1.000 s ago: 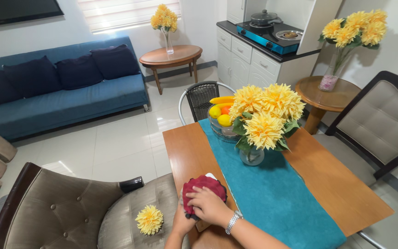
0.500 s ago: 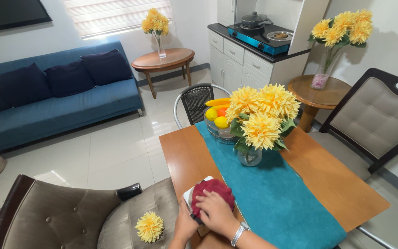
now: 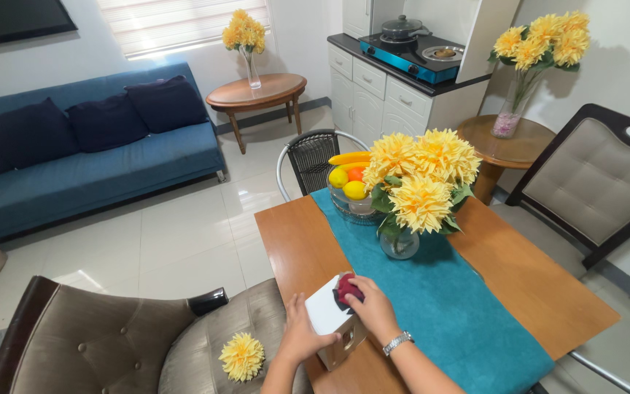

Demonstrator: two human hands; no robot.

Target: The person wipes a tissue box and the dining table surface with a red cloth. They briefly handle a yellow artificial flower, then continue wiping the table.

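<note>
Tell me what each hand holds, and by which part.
Left hand grips the white box by its near left side; right hand presses a dark red cloth onto the box's top.

Bare table edge [image 3: 286,233] lay open left of the runner [image 3: 446,306]; flower vase [image 3: 399,242] and fruit bowl [image 3: 350,206] blocked the far end.

A: Obs., person's body: left hand [image 3: 302,337] and forearm bare, no sleeve, no ring seen
B: Confirmed. Right hand [image 3: 375,310] bare too; silver metal-link wristwatch [image 3: 396,343] on that wrist
</note>
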